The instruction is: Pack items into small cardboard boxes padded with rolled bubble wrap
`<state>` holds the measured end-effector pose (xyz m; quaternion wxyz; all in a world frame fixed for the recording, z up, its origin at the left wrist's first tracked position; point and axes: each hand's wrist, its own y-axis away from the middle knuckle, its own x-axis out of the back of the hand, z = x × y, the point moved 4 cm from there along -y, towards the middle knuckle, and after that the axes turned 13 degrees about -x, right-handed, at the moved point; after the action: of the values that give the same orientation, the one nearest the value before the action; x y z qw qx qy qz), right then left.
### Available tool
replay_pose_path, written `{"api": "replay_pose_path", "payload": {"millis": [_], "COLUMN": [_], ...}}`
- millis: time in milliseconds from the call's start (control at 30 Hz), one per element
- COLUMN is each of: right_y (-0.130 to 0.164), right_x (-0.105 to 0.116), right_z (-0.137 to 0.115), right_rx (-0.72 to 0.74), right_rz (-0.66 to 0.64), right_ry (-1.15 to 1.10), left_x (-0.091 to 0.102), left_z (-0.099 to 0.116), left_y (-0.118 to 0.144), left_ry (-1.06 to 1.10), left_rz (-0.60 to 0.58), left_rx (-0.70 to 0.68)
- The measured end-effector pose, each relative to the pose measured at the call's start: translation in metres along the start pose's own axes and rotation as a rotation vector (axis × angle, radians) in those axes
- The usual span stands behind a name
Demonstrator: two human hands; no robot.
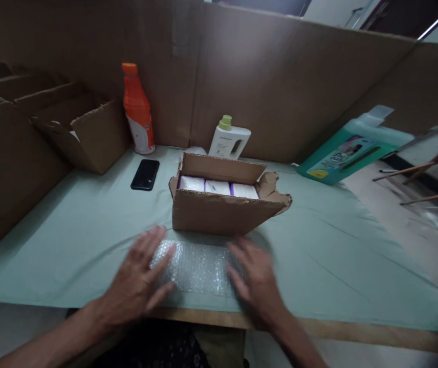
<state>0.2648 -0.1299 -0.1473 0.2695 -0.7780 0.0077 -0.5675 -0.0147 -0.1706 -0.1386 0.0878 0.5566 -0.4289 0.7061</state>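
A sheet of clear bubble wrap [198,267] lies flat on the green-covered table near its front edge. My left hand [139,281] rests palm down on the wrap's left end, fingers spread. My right hand [255,280] lies on its right end, fingers apart. Just behind the wrap stands an open cardboard box [219,210] holding three white packs [218,186] side by side.
A black phone [145,174] lies at the left, near an orange bottle [137,110] and empty open cartons [84,130]. A white bottle with a green cap [228,138] stands behind the box. A teal jug [351,151] leans at the right. Cardboard walls [280,71] enclose the back.
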Motion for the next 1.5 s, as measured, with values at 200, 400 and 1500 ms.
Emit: {"api": "replay_pose_path", "payload": {"millis": [200, 400, 1500], "right_y": [0.003, 0.045, -0.02], "right_x": [-0.049, -0.027, 0.033], "right_z": [-0.073, 0.022, -0.062], "right_rx": [0.18, 0.046, -0.663], "right_rz": [-0.442, -0.359, -0.244], "right_ry": [-0.105, 0.005, -1.113], "left_x": [-0.055, -0.035, 0.001], "left_z": [0.021, -0.021, -0.016], "left_y": [0.01, 0.058, 0.016], "left_ry": [0.083, 0.011, 1.251], "left_rz": [-0.358, -0.379, 0.1], "left_rx": [-0.194, -0.019, 0.809]}}
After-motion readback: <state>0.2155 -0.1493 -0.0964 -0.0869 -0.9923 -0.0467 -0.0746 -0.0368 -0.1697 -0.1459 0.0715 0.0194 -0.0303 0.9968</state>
